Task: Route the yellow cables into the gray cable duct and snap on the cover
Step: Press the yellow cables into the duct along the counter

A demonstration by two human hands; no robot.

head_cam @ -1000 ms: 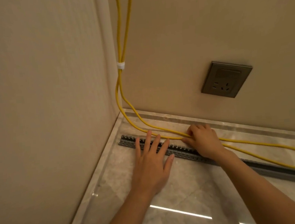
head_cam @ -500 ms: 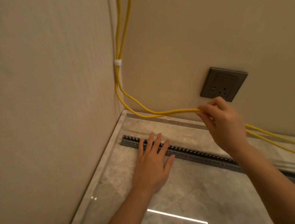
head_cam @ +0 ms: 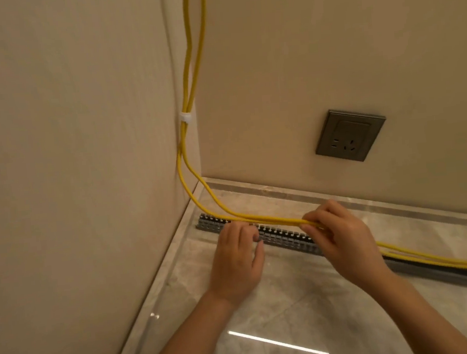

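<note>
Two yellow cables (head_cam: 266,219) hang down the wall corner, held together by a white tie (head_cam: 185,117), then bend right just above the floor. The gray slotted cable duct (head_cam: 284,235) lies on the marble floor along the back wall, its top uncovered. My right hand (head_cam: 340,238) pinches both cables just over the duct's middle. My left hand (head_cam: 237,260) rests on the duct near its left end, fingers curled onto its slotted edge. Beyond my right hand the cables run off to the right over the duct. No cover is visible.
A dark gray wall socket (head_cam: 350,135) sits on the back wall above the duct. The left wall and the back wall meet in a corner close to the duct's left end. A marble skirting strip (head_cam: 283,191) runs along the back wall.
My right hand has brought the cables down from near the socket to just above the duct. My left hand's fingers have curled from flat and spread onto the duct's edge.
</note>
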